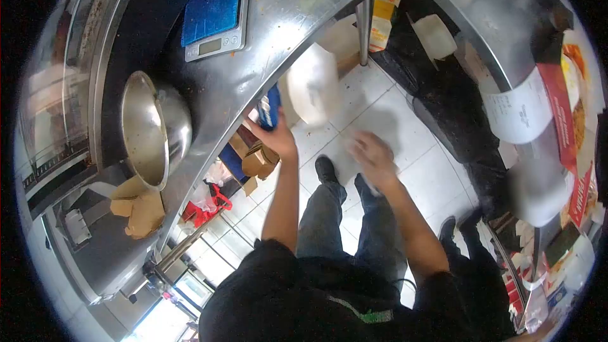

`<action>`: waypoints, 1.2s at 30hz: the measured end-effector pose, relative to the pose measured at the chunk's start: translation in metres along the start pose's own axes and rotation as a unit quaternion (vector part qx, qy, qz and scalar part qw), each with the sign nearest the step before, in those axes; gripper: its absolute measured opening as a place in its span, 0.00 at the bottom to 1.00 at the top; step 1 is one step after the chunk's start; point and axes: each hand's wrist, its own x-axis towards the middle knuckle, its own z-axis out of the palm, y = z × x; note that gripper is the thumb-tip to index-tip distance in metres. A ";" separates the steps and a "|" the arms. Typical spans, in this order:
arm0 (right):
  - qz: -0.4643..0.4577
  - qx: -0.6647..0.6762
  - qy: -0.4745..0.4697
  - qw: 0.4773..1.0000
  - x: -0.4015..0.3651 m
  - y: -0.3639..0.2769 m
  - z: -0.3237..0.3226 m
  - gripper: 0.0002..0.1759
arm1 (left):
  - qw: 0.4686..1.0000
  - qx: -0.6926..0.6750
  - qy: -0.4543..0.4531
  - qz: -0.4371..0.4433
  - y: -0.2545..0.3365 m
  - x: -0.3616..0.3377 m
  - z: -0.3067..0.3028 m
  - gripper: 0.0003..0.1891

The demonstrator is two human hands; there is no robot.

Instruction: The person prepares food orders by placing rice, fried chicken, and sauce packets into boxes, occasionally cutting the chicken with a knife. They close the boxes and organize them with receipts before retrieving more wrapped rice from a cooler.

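Observation:
My left hand [277, 137] is closed around a blue packet [268, 109] with white lettering, right at the edge of the steel counter [266, 31]. Just beyond it a white, box-like thing [313, 85] is smeared by motion. Over the tiled floor, apart from the packet, is my right hand [375, 159], its fingers blurred.
A digital scale [218, 44] with a blue top and a steel bowl [147, 130] tipped on its side are on the counter. Brown cardboard boxes [138, 206] lie near the bowl. To the right are a person's dark shoes [448, 227] and a printed paper slip [516, 111].

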 end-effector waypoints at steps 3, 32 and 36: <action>-0.019 0.014 -0.086 0.996 0.040 -0.027 0.040 0.23 | 0.997 0.003 -0.058 -0.056 0.046 -0.084 -0.026 0.46; 0.056 -0.095 -0.319 0.941 -0.055 -0.129 -0.055 0.13 | 0.872 0.086 -0.343 -0.338 -0.017 -0.098 -0.022 0.30; 0.094 -0.197 -0.340 0.915 -0.091 -0.121 -0.092 0.15 | 0.815 -0.178 -0.217 -0.507 -0.021 -0.039 0.021 0.38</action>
